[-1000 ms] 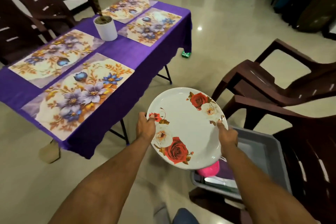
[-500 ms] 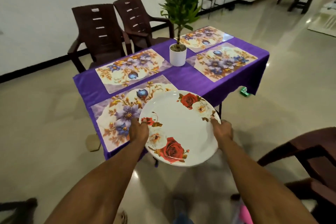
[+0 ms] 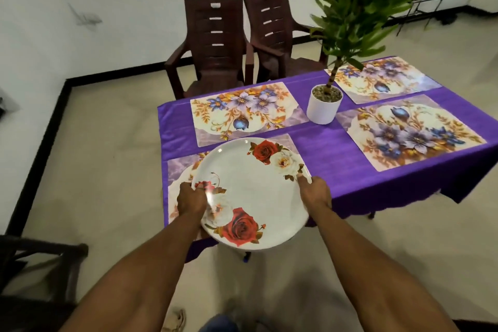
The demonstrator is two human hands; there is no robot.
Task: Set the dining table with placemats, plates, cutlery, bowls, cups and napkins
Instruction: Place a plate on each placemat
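A white plate [image 3: 253, 191] printed with red and white roses is held in the air over the table's near left corner. My left hand [image 3: 190, 201] grips its left rim and my right hand [image 3: 314, 193] grips its right rim. The plate covers most of the near left floral placemat [image 3: 177, 175]. Three more floral placemats lie on the purple tablecloth [image 3: 331, 153]: far left [image 3: 246, 113], near right [image 3: 409, 132] and far right [image 3: 382, 78].
A potted plant in a white pot [image 3: 324, 104] stands at the table's middle. Two dark brown plastic chairs [image 3: 215, 43] [image 3: 275, 32] sit behind the table against the wall. Another dark chair [image 3: 29, 269] is at my lower left. Pale tiled floor surrounds the table.
I have turned from the grey tub and chair toward the table, carrying the plate in both hands. The plate now hangs over the near left placemat.
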